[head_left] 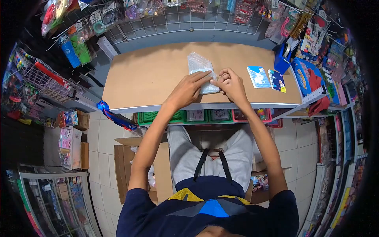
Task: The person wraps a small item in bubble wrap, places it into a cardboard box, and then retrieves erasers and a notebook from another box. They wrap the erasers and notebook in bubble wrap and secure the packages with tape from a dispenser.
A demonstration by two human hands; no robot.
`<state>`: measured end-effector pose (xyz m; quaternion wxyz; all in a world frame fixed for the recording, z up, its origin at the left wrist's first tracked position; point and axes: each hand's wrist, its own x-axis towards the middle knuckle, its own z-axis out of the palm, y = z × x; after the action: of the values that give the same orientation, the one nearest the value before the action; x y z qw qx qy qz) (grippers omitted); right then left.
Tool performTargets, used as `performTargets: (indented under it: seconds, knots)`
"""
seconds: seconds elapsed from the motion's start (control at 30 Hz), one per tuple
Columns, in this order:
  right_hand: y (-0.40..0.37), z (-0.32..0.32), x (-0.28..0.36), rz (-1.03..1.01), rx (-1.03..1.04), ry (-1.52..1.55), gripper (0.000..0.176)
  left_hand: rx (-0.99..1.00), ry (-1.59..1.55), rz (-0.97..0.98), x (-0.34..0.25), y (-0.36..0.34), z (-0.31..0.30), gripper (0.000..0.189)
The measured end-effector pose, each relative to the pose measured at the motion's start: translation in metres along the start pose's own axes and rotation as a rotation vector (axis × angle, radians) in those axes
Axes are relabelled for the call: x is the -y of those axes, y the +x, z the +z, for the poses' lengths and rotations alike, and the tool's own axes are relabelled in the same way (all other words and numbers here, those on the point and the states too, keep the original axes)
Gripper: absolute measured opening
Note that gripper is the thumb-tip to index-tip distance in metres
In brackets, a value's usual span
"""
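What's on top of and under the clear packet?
The left hand lies across the packet; the right hand is at its right edge. The table shows around it; whatever's directly beneath is covered.

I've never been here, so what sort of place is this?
Probably a small stationery or trinket shop: packaged goods hang on a wire rack, and two notebooks lie on the table.

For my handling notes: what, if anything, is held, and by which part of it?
The wrapped packet: the left hand is on its middle, the right hand at its right edge; firm grip unclear.
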<state>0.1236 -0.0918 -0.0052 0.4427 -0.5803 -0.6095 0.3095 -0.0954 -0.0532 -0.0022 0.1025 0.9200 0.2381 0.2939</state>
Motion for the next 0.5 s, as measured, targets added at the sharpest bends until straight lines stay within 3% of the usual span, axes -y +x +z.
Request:
performTargets:
  seconds: [0.07, 0.17, 0.27, 0.47, 0.5]
  knots:
    - [-0.002, -0.001, 0.005, 0.027, 0.024, 0.012, 0.044, 0.041, 0.035, -0.009, 0.001, 0.001, 0.000, 0.050]
    - [-0.006, 0.002, 0.007, -0.175, -0.087, -0.150, 0.037, 0.109, 0.081, -0.030, 0.001, 0.002, -0.004, 0.055]
    - [-0.012, 0.001, 0.016, -0.128, -0.050, -0.277, 0.029, 0.127, 0.113, -0.012, 0.003, 0.002, -0.005, 0.054]
    - [-0.021, 0.004, 0.009, -0.286, -0.142, -0.561, 0.029, 0.165, 0.185, 0.090, 0.009, 0.010, -0.009, 0.050]
    - [-0.022, 0.000, 0.006, -0.273, -0.091, -0.449, 0.031, 0.167, 0.163, 0.104, 0.010, 0.011, -0.010, 0.048]
